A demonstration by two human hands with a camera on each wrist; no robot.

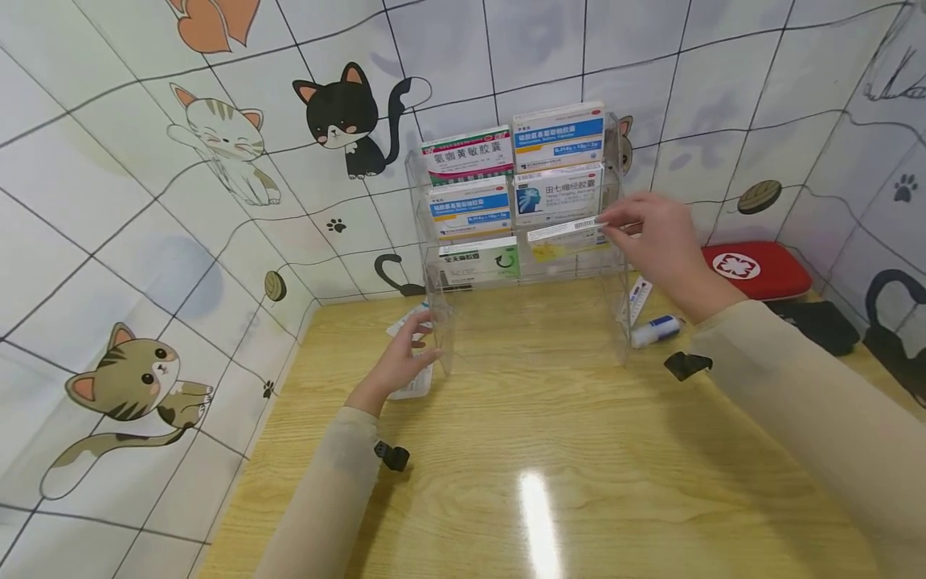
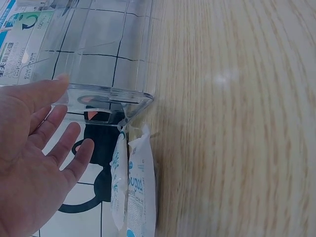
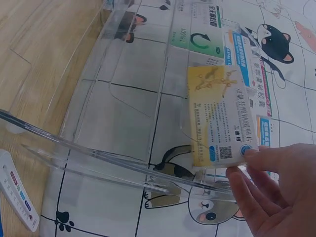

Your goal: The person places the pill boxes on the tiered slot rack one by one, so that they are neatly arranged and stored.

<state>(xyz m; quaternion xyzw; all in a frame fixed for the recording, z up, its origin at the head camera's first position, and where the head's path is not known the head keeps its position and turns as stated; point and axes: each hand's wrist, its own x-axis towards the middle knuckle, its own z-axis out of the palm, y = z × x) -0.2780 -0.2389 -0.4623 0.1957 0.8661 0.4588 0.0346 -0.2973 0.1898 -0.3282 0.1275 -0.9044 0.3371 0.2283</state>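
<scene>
A clear acrylic display rack (image 1: 531,322) stands against the wall, with medicine boxes on its tiers. My right hand (image 1: 661,241) pinches one end of a yellow and white medicine box (image 3: 219,116) between thumb and fingers, at the right of the lowest filled tier. Left of that box sits a green and white medicine box (image 1: 477,264). My left hand (image 1: 396,362) is beside the rack's left side panel, its fingers spread and loosely bent. In the left wrist view, the thumb overlaps the rack's edge; I cannot tell whether it touches.
White packets (image 2: 141,185) lie behind my left hand. Right of the rack are a white and blue tube (image 1: 657,330), a thermometer-like strip (image 3: 19,191), a red first-aid case (image 1: 755,272) and a black pouch (image 1: 817,323). Higher tiers hold several boxes, including a white one (image 1: 559,197).
</scene>
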